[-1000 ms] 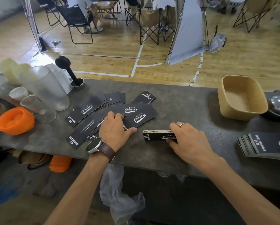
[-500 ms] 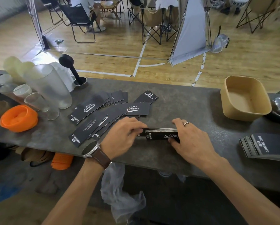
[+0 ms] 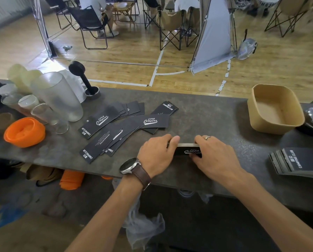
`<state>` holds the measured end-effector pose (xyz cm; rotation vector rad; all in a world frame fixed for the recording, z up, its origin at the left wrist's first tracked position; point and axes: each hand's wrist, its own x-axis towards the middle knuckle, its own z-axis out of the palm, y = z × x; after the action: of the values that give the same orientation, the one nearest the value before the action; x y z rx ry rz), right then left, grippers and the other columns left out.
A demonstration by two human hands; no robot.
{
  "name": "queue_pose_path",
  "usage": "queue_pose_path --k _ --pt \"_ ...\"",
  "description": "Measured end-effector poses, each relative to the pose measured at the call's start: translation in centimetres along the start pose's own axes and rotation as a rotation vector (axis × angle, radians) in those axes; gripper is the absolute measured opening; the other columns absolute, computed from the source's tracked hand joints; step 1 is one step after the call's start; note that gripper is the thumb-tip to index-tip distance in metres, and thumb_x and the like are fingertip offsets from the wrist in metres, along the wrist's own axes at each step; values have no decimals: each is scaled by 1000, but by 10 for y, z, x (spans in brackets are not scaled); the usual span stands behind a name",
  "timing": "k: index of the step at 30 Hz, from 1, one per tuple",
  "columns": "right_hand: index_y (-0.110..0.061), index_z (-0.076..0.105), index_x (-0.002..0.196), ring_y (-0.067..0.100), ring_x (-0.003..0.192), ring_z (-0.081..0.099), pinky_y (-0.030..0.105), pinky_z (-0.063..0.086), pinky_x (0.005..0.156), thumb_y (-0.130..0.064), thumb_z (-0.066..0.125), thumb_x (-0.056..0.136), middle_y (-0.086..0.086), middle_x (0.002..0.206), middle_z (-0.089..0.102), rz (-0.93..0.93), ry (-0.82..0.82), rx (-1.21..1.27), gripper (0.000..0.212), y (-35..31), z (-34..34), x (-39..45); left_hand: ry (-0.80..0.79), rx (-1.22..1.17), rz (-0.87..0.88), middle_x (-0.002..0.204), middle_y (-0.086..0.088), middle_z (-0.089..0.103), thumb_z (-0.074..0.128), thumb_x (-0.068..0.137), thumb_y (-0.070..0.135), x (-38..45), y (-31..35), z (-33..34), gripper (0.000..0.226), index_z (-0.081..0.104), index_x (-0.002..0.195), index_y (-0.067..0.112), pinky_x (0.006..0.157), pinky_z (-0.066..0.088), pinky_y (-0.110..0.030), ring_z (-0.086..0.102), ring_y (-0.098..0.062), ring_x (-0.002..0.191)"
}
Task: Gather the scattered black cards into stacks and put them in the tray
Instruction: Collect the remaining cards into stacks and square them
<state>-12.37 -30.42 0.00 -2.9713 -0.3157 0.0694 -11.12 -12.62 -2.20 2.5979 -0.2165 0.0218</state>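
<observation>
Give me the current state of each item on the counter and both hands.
Small card stack: gripped at both ends.
Left hand: gripping the stack.
Right hand: gripping the stack.
Scattered black cards: loose, overlapping.
Tan tray: empty.
Neat stack at right: lying on counter.
Orange lid: upside down.

Scattered cards (image 3: 126, 124) lie left of held stack (image 3: 188, 151), tray (image 3: 257, 113) far right

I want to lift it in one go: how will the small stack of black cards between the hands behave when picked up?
The card stack looks thin and loose, so it may fan or slip unless squeezed. The left hand and right hand grip its ends, suggesting some stiffness. It is probably light.
</observation>
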Motion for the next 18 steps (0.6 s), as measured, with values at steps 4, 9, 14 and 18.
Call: queue_pose_path --k 4,9,14,18 --pt "-25 45 98 17 96 55 37 47 67 -42 55 93 -7 97 55 -21 15 -4 20 2 0 1 10 45 -3 77 -4 61 27 99 53 1 3 2 45 40 71 21 66 43 -40 56 -34 81" --pt "-25 42 98 17 97 54 36 47 66 -44 54 94 -7 99 53 -45 16 -17 22 5 1 -1 5 57 5 78 6 55 21 94 64 -4 1 3 50 49 79 25 69 43 -38 56 -25 81" --pt "-29 41 91 22 93 60 38 46 71 -51 57 89 -7 94 58 6 -137 59 27 20 -16 1 292 235 456 122 -2 55 67 80 50 -24 -1 0 51 55 115 15 92 40 -36 52 -22 109" --pt "-28 48 85 20 85 62 41 51 75 -53 65 80 -10 84 60 77 -266 156 31 36 -36 -7 169 399 717 144 -11 45 70 76 26 -20 18 9 38 52 107 12 112 31 -41 40 -27 136"
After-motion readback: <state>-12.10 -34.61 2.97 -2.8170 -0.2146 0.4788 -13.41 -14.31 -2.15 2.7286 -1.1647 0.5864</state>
